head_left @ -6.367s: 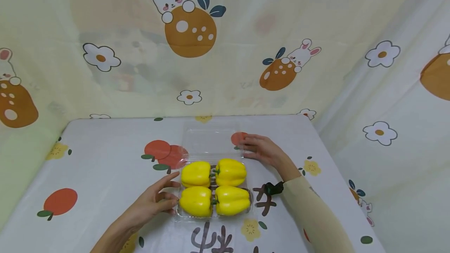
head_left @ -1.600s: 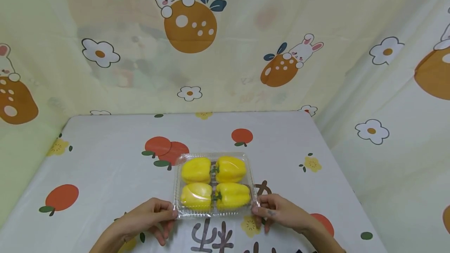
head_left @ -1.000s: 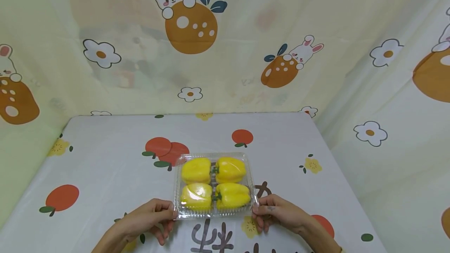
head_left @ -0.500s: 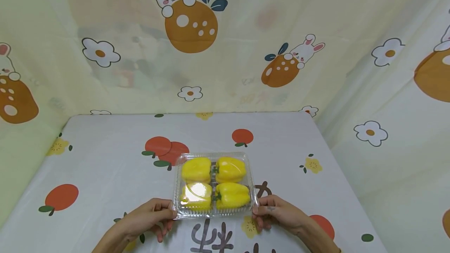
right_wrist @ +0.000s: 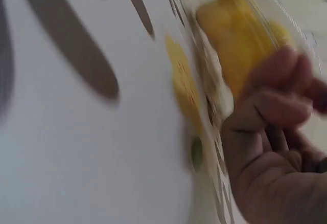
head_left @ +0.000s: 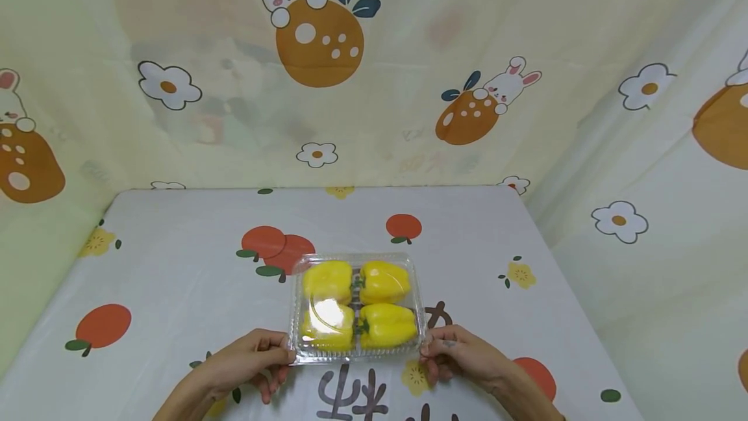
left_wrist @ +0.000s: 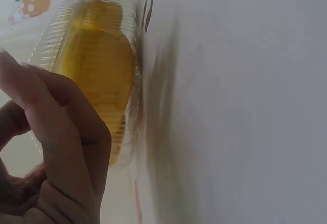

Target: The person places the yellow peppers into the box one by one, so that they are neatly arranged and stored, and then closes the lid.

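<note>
In the head view a clear plastic clamshell box [head_left: 362, 356] sits on the table with its lid down. Several yellow bell peppers [head_left: 388, 326] with green stems lie inside in two rows, under a bright glare at the front left. My left hand [head_left: 252, 361] pinches the box's front left corner between thumb and curled fingers. At the front right corner my right hand [head_left: 461, 355] does the same. The left wrist view shows the box side-on, a pepper [left_wrist: 99, 60] visible through its ribbed wall. Beside my right fingers a pepper [right_wrist: 232, 45] shows blurred in the right wrist view.
A white tablecloth [head_left: 193, 265] printed with fruit, flowers and dark lettering covers the table. Patterned curtain [head_left: 386, 115] hangs behind it, and more curtain [head_left: 672, 291] stands along the right side.
Several seconds ago the lid stood open behind the peppers, my right hand beside it. Now it is folded down and both hands hold the front corners. Over the last second they stay nearly still.
</note>
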The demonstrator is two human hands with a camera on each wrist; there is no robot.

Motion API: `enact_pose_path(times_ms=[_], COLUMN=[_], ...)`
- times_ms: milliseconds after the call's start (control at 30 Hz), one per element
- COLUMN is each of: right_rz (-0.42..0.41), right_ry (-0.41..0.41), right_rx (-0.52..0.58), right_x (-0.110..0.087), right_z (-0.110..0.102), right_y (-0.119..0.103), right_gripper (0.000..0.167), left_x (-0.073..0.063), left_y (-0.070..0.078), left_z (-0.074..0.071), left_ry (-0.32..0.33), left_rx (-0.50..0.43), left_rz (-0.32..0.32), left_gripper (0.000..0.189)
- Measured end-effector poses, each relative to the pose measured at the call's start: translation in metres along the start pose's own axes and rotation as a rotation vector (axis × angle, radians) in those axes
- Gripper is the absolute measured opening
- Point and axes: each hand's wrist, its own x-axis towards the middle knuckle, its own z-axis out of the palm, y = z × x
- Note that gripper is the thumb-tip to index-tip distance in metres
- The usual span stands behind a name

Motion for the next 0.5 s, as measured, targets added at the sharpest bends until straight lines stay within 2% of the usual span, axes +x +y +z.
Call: enact_pose_path(times_ms=[67,233,433,500], right_rz=[0.002,0.002,-0.008,-0.02], right_ry=[-0.001,-0.057,-0.094,-0.1], right_rx=[0.015,0.025,-0.011,-0.025], right_x=[0.0007,-0.0006,-0.0009,-0.0007], right_z=[-0.0002,-0.0019,-0.0055,-0.0066], right_y=[0.0006,0.0028,0.0022,0.0018], right_gripper=[0.018,0.019,0.043,0.043], left_x=[0.0002,-0.0011,-0.0017,-0.0012], left_y=[0.0001,0.0003,0.0005,0.0003], left_z=[-0.0004,-0.0021,-0.0034,-0.0033], left_ry=[0.005,0.002,0.0,0.002], left_rx=[-0.002,0.001,0.004,0.004], left_rz=[0.002,0.003,-0.003,-0.012], left_gripper=[0.02,0.02,0.021,0.022])
